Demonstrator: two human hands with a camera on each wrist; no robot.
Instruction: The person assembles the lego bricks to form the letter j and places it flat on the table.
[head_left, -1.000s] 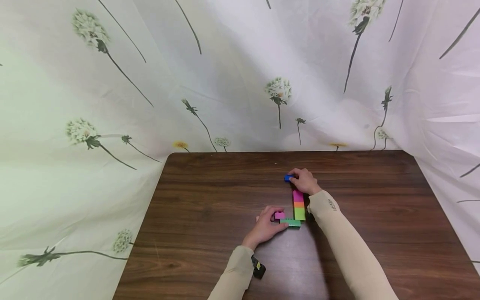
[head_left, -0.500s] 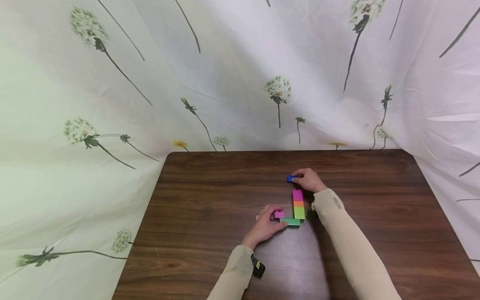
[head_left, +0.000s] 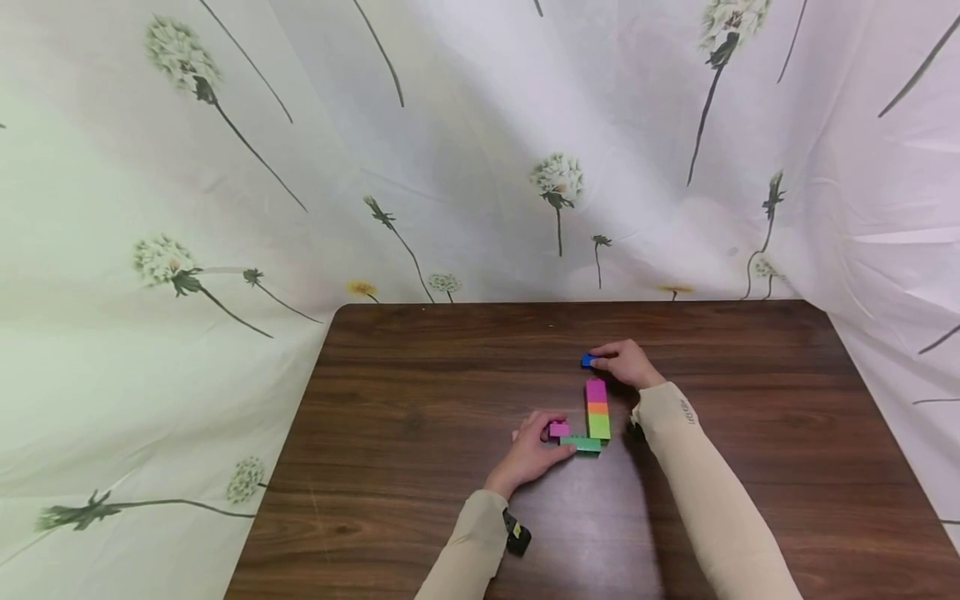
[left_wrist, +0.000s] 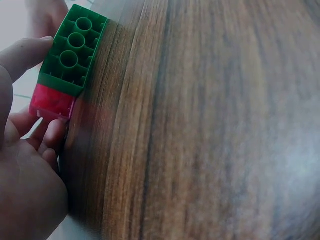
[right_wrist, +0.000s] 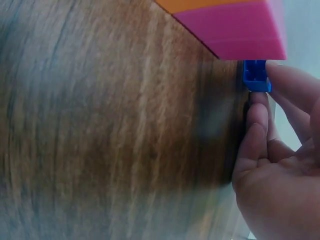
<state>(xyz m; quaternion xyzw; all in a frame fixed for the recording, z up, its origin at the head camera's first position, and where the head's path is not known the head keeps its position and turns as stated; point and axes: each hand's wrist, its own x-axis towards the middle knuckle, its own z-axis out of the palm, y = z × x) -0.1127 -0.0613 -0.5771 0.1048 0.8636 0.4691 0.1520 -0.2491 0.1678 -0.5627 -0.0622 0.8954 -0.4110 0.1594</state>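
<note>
My right hand [head_left: 628, 364] pinches a small blue toy brick [head_left: 587, 361] between thumb and fingers, beyond the far end of a row of bricks. In the right wrist view the hollow side of the blue brick [right_wrist: 256, 74] faces the camera. The row runs away from me: lime green brick [head_left: 599, 427], orange brick [head_left: 597, 408], pink brick [head_left: 596, 391]. At its near end, a longer green brick [head_left: 585, 445] lies crosswise. My left hand [head_left: 528, 454] holds this with the thumb, its fingers curled round a small pink brick [head_left: 558, 430] against the green one's far side.
Bricks and hands are over a dark wood-grain table [head_left: 420, 375]. White cloth [head_left: 465, 167] printed with dandelions hangs behind the table's back edge and along both sides. A black wrist device [head_left: 517, 535] sits at the left cuff.
My right hand has shifted a little to the right and slightly nearer, carrying the blue brick with it. My left hand and the other bricks stay in place.
</note>
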